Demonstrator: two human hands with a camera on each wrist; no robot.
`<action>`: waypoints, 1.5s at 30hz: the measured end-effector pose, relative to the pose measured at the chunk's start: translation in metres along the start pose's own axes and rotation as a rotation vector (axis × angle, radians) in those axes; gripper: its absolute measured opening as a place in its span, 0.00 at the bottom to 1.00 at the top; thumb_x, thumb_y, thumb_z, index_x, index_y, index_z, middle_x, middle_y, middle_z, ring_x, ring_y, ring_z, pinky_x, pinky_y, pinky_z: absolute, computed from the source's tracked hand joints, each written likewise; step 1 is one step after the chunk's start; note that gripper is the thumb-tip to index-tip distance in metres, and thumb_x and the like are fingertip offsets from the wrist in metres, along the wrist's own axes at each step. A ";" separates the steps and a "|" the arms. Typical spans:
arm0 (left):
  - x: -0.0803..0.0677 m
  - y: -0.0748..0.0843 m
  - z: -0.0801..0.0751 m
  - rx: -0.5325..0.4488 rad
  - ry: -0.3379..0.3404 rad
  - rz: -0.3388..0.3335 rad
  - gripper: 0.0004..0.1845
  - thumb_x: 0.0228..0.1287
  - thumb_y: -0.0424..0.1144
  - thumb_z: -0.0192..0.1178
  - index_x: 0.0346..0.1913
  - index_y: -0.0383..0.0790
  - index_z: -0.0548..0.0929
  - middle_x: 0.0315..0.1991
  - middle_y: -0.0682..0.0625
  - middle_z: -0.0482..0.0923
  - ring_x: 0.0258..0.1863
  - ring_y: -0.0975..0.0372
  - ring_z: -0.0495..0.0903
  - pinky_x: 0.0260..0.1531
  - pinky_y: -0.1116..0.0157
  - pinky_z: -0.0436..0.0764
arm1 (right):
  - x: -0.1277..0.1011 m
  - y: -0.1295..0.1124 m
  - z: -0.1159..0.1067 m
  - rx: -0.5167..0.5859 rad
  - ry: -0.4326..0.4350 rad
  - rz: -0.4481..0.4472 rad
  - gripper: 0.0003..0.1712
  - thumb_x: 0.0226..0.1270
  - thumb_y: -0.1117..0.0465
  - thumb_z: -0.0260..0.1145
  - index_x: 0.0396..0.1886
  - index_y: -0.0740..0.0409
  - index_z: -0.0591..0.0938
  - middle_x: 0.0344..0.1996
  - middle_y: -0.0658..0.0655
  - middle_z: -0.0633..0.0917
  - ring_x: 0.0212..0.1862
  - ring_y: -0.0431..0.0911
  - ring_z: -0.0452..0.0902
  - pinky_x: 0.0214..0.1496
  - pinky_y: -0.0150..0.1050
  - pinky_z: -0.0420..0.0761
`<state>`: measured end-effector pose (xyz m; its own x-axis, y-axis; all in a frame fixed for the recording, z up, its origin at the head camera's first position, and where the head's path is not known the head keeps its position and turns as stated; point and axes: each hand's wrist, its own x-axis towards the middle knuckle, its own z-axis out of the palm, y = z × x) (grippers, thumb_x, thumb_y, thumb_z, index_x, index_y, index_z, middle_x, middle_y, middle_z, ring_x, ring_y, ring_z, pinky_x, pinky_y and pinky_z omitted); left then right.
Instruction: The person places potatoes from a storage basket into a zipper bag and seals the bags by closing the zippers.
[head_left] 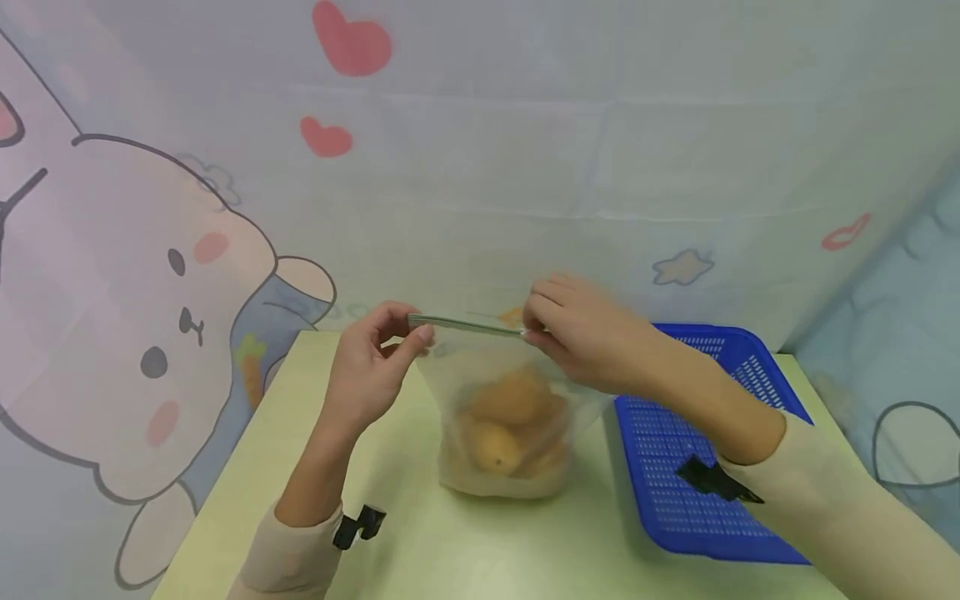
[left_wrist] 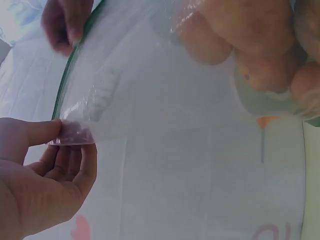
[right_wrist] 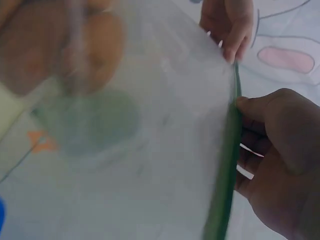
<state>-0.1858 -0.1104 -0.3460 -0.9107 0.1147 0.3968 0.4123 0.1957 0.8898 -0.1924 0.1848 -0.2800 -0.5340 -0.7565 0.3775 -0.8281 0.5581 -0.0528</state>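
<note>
**Zip bag of rounded produce, held upright at its top seal**

Item 1: clear plastic bag (head_left: 504,400), soft and frosted, standing on the pale green table (head_left: 420,533) near its middle. Its green zip strip (head_left: 465,324) runs level between your two hands. Inside, at the bottom, lie several rounded yellow-orange pieces (head_left: 510,425), smooth-skinned, packed touching one another.

Item 2: your left hand (head_left: 371,367) pinches the strip's left end between thumb and fingertips.

Item 3: your right hand (head_left: 585,333) pinches the strip further right, fingers curled over its top edge.

Item 4: blue plastic basket (head_left: 675,467), rigid, perforated, rectangular, just beside the bag on the right, under your right forearm.

Open room: bare tabletop lies left of the bag and along the near edge. A cartoon-printed cloth backdrop (head_left: 150,292) closes the far edge, just behind the bag.
</note>
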 end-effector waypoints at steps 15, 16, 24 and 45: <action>0.003 -0.004 -0.006 0.058 0.048 -0.030 0.10 0.77 0.37 0.66 0.51 0.34 0.82 0.42 0.42 0.85 0.41 0.56 0.86 0.45 0.68 0.86 | -0.095 0.035 -0.020 0.036 0.126 0.111 0.16 0.65 0.71 0.76 0.41 0.49 0.80 0.38 0.41 0.79 0.41 0.35 0.78 0.40 0.39 0.84; 0.003 -0.005 -0.006 0.064 0.052 -0.035 0.10 0.77 0.37 0.66 0.51 0.34 0.82 0.42 0.42 0.85 0.41 0.57 0.86 0.46 0.68 0.86 | -0.096 0.036 -0.020 0.035 0.135 0.116 0.16 0.65 0.72 0.76 0.41 0.49 0.80 0.38 0.41 0.79 0.41 0.35 0.78 0.40 0.38 0.84; 0.009 -0.026 -0.004 -0.117 0.119 -0.026 0.13 0.77 0.36 0.65 0.56 0.32 0.79 0.42 0.49 0.80 0.42 0.61 0.82 0.50 0.68 0.84 | -0.090 0.040 -0.004 0.175 0.275 0.104 0.16 0.66 0.77 0.72 0.43 0.54 0.81 0.37 0.43 0.81 0.37 0.37 0.78 0.40 0.25 0.78; -0.049 -0.140 0.020 0.077 -0.495 -0.171 0.63 0.59 0.56 0.79 0.86 0.62 0.44 0.85 0.54 0.48 0.83 0.55 0.53 0.75 0.41 0.65 | -0.124 0.015 0.108 0.737 0.196 0.573 0.47 0.70 0.59 0.78 0.81 0.55 0.62 0.70 0.60 0.75 0.68 0.57 0.75 0.63 0.49 0.84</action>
<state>-0.1985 -0.1240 -0.4940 -0.8523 0.5174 0.0771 0.2764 0.3203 0.9061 -0.1569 0.2503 -0.4271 -0.9091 -0.3270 0.2579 -0.3844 0.4202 -0.8220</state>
